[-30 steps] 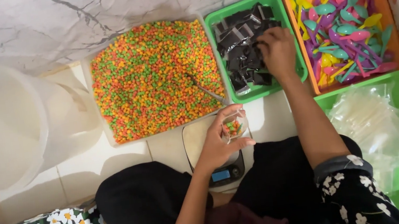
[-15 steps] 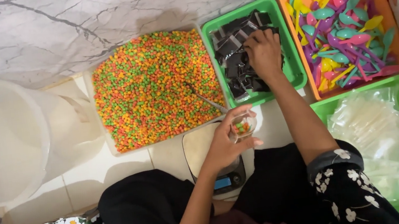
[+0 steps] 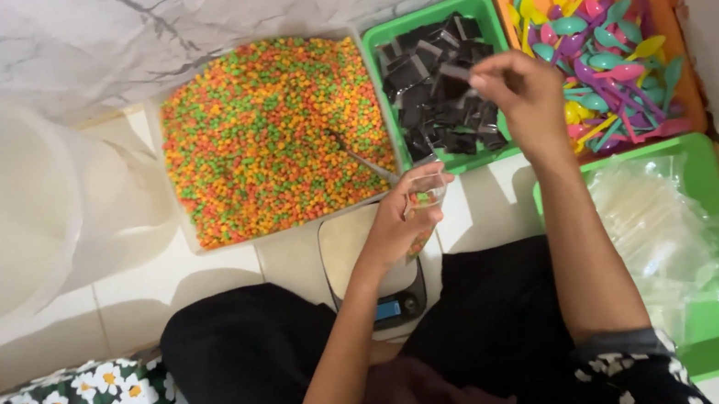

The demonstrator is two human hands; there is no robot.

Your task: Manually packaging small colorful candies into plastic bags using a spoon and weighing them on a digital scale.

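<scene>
Over the digital kitchen scale (image 3: 374, 265), your left hand (image 3: 401, 220) is wrapping its fingers around a small clear plastic cup (image 3: 426, 191), holding it upright just above the scale's front edge, with what looks like a little of the coloured fill inside. Your right hand (image 3: 523, 95) is hovering above the right edge of the green plastic tray of dark square wrapped pieces (image 3: 439, 85), with thumb and fingertips pressed together on one small dark piece (image 3: 458, 71), lifted clear of the pile.

Beside that tray, to the left, a clear rectangular tub of orange, green and red cereal pellets (image 3: 272, 135) is sitting with a metal scoop (image 3: 363, 160) lying at its right edge. To the right, an orange tray of multicoloured plastic spoons (image 3: 606, 72) is touching the green one, and a second green tray of clear plastic bags (image 3: 660, 236) is lying nearer you.

You seem to be at the topping step: the cup is filled and the dark piece is picked. Bringing piece and cup together calls for a short inward carry and a steady, level cup.
</scene>
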